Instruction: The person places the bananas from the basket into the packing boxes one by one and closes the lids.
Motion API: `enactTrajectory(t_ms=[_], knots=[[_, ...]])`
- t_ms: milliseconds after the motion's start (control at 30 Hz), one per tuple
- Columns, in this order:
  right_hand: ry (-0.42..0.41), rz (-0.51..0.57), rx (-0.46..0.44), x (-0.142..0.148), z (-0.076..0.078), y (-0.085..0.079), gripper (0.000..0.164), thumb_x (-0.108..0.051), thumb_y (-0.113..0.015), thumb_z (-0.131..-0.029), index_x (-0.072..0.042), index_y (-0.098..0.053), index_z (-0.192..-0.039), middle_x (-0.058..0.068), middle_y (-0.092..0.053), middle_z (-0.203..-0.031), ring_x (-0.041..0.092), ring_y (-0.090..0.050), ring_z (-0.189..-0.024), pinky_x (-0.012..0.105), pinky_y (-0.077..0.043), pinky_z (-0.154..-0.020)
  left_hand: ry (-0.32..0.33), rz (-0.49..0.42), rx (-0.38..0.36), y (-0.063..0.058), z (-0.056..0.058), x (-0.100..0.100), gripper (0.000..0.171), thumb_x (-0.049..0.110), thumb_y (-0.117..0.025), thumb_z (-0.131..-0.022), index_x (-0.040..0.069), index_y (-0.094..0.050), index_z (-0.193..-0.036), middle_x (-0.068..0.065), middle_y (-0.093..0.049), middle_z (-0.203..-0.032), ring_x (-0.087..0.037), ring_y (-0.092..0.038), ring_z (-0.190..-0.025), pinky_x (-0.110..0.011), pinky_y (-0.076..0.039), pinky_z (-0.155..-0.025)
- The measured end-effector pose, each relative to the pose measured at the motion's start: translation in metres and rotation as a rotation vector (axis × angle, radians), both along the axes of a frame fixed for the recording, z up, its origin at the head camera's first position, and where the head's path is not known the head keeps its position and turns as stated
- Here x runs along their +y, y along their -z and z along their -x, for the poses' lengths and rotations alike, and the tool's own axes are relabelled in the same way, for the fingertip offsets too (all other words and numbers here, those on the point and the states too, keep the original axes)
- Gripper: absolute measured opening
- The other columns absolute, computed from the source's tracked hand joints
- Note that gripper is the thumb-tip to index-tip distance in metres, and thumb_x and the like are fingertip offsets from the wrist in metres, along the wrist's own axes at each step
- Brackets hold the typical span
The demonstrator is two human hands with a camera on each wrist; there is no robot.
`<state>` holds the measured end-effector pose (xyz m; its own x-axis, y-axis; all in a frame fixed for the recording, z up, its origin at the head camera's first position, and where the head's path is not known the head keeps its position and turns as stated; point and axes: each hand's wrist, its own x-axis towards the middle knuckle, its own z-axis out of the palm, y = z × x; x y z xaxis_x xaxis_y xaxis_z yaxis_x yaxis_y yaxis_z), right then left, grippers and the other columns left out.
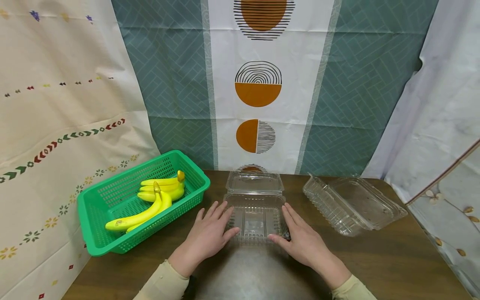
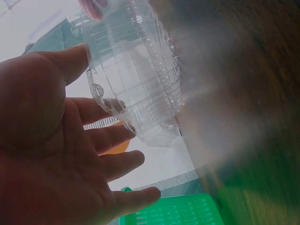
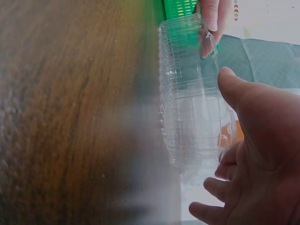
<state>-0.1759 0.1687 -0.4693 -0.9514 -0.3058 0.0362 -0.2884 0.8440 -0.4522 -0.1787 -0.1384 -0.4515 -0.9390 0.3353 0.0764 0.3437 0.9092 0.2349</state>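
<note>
A clear plastic clamshell container (image 1: 255, 218) sits on the table in front of me, its lid (image 1: 255, 182) folded back toward the curtain. My left hand (image 1: 210, 233) lies along its left side, fingers extended and thumb at the near rim. On the opposite side my right hand (image 1: 303, 239) touches the rim the same way, thumb reaching toward the front corner. In the left wrist view the fingers of the left hand (image 2: 70, 126) are spread beside the container's wall (image 2: 136, 79). The right wrist view shows the right hand's thumb (image 3: 234, 89) at the rim.
A green plastic basket (image 1: 88, 221) holding yellow bananas (image 1: 150, 210) stands at the left. To the right are more open clear containers (image 1: 352, 204). A patterned curtain (image 1: 258, 50) hangs behind the brown wooden table (image 1: 375, 266), with cloths on both sides.
</note>
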Motion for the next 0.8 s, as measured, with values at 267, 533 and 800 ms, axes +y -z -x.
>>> enactTrajectory(t_ms=[267,533,800], knots=[[-0.002,-0.008,0.000,0.000,0.000,0.000,0.107,-0.069,-0.067,-0.102,-0.004,-0.023,-0.175,0.014,-0.016,-0.183,0.039,-0.029,-0.164,0.065,-0.040,-0.121,0.022,-0.028,0.051,-0.001,0.001,-0.001,0.070,0.052,-0.069,-0.108,0.010,-0.056,-0.162,-0.016,-0.044,-0.172,-0.044,-0.031,-0.163,-0.075,-0.026,-0.124],[-0.001,-0.006,0.002,0.000,0.000,0.000,0.106,-0.068,-0.068,-0.103,-0.004,-0.024,-0.175,0.014,-0.016,-0.183,0.040,-0.030,-0.164,0.066,-0.040,-0.120,0.022,-0.036,0.093,-0.004,0.001,-0.002,0.070,0.051,-0.070,-0.108,0.010,-0.056,-0.162,-0.016,-0.045,-0.172,-0.043,-0.033,-0.162,-0.071,-0.026,-0.126],[-0.002,0.000,0.007,0.000,0.000,0.000,0.107,-0.069,-0.068,-0.102,-0.004,-0.024,-0.175,0.014,-0.017,-0.183,0.040,-0.030,-0.163,0.066,-0.040,-0.120,0.017,-0.027,0.106,-0.011,0.000,-0.002,0.072,0.052,-0.070,-0.107,0.010,-0.055,-0.164,-0.015,-0.045,-0.172,-0.042,-0.033,-0.163,-0.069,-0.027,-0.127]])
